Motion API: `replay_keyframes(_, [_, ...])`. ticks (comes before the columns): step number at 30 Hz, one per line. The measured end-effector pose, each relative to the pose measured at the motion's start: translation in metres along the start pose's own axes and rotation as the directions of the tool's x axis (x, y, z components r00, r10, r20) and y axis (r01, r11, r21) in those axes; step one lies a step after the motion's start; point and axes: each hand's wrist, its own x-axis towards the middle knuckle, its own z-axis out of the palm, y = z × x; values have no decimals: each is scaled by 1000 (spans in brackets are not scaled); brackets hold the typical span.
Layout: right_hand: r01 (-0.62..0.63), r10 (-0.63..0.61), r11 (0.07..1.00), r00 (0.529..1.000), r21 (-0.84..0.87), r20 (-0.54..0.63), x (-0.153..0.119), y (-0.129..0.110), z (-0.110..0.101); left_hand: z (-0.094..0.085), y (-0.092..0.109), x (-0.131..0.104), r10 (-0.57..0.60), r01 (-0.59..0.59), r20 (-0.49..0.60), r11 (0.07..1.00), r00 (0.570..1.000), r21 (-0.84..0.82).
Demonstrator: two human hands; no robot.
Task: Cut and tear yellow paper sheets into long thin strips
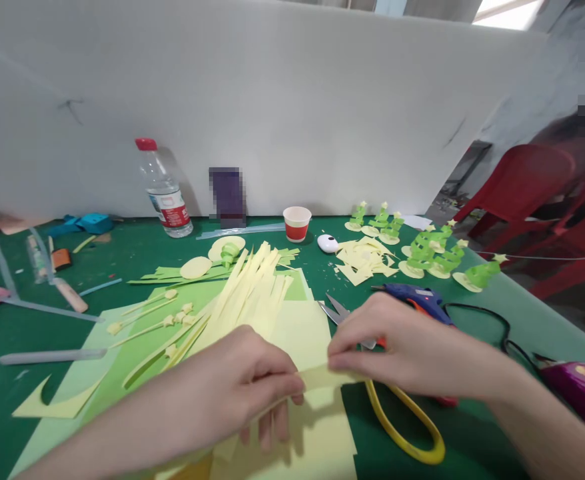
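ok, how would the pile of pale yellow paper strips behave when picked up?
The pile of pale yellow paper strips is probably floppy: they look thin and some at the left curve. Likely light, being narrow paper. It may slide apart, since they overlap loosely with no tie visible.

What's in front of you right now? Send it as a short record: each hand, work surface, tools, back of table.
Left hand: pinching a pale yellow strip
Right hand: pinching the same strip, farther right
Beneath hands: pale yellow sheets
Cut pieces: long pale strips, fanned beyond the left hand
Tools: yellow-handled scissors, blue glue gun, both by the right hand
Back: red-capped bottle, paper cup
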Motion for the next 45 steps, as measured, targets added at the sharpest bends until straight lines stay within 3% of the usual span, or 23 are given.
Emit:
replay_keyframes(3, [-17,16,999,999,-30,-30,-12,15,-27,-16,5,-7,-29,28,-10,998,1000,-61])
replay_keyframes(6, [-82,64,991,983,-102,-171,-20,26,-42,-25,3,-10,-65,63,-44,996,997,-58])
replay_keyframes(10, [-151,95,984,900,-98,-426,-10,14,-23,-18,-1,-3,-75,73,-73,997,995,-21])
replay_keyframes(13, [-82,84,996,934,22,-346,4,-2,8,-7,-4,4,-59,60,-64,998,996,15])
replay_keyframes(16, [-99,124,989,959,109,-254,13,-9,31,2,-7,7,-20,24,-69,998,997,63])
replay_keyframes(25, [-145,196,967,950,211,-245,13,-8,40,8,-10,7,13,-9,-65,997,998,73])
replay_keyframes(31, [-263,290,933,953,245,-83,5,-6,26,2,-2,1,-56,56,-9,998,998,-14])
replay_keyframes(37, [-439,432,793,894,422,118,-9,-2,-2,-25,1,-9,-55,56,7,993,998,-105])
replay_keyframes(42, [-467,480,790,874,397,72,-18,6,-27,-40,-5,-18,-61,56,-26,983,998,-175])
replay_keyframes(45, [-475,507,839,860,265,-64,-23,12,-38,-42,-6,-18,-67,62,-26,986,997,-156])
